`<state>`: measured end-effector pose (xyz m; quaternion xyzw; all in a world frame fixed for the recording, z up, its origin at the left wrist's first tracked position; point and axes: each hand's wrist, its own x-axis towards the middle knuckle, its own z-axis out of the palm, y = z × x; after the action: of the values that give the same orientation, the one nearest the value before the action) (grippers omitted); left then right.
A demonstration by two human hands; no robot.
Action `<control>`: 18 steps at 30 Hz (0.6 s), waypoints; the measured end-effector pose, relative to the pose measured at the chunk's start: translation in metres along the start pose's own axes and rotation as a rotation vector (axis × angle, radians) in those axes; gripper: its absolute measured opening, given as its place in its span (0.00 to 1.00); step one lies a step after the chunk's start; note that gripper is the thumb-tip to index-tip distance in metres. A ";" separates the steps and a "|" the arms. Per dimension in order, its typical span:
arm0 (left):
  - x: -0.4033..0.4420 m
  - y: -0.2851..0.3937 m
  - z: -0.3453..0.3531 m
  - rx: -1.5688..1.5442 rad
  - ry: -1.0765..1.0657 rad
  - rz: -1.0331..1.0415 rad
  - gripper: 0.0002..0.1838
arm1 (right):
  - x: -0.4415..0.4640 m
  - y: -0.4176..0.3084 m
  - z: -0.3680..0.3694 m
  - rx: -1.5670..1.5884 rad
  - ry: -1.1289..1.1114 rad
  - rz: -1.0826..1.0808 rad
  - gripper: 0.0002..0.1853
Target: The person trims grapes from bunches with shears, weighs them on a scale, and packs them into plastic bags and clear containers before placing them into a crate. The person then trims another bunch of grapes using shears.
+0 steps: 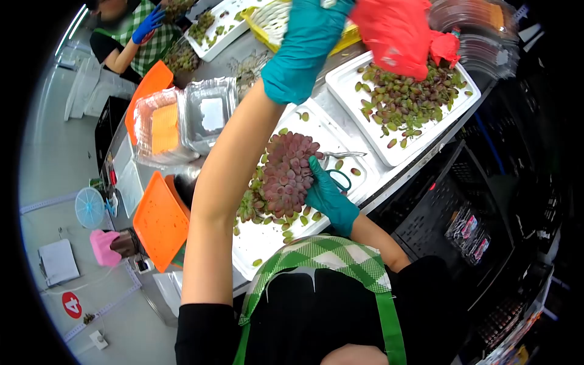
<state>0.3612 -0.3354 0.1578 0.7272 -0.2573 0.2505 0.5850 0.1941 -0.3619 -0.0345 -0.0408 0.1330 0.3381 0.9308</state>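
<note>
My left hand [307, 52], in a teal glove, is raised at the top edge beside a red plastic bag [392, 36]. Its fingers run out of view, so their grip is hidden. Lower down, my right hand [331, 198], gloved alike, holds the edge of a large purple-pink succulent [288, 173], thumb against the leaves. A metal tool tip [347, 154] and a dark green handle loop [342, 179] stick out beside this hand; how it holds them is unclear. Under the plant lies a white tray [246, 252] with a greener succulent [248, 207] and scattered loose leaves.
Right of centre, a second white tray [389, 159] holds many loose leaves. Clear plastic boxes [210, 112] and an orange tray [159, 222] stand left. A yellow basket [258, 33] is at the back. Black crates [438, 207] are at right. Another person's blue-gloved hand [148, 24] shows top left.
</note>
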 end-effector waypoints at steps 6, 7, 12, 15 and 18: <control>-0.099 -0.031 -0.075 -0.074 -0.236 -0.507 0.36 | -0.006 -0.024 0.018 -0.331 0.001 -0.226 0.34; -0.129 -0.023 -0.089 -0.214 -0.200 -0.630 0.41 | -0.002 -0.027 0.020 -0.395 -0.009 -0.250 0.34; -0.270 -0.022 -0.133 -0.788 0.071 -1.169 0.46 | 0.009 -0.021 0.061 -0.924 -0.112 -0.248 0.39; -0.283 -0.017 -0.131 -1.024 0.366 -0.992 0.54 | -0.004 -0.026 0.091 -1.068 -0.223 0.058 0.40; -0.281 -0.015 -0.135 -1.040 0.492 -0.795 0.59 | -0.002 -0.042 0.075 -1.543 -0.081 -0.269 0.41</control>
<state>0.1537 -0.1773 -0.0142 0.3139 0.0819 0.0192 0.9457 0.2362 -0.3829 0.0375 -0.6793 -0.1799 0.2207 0.6764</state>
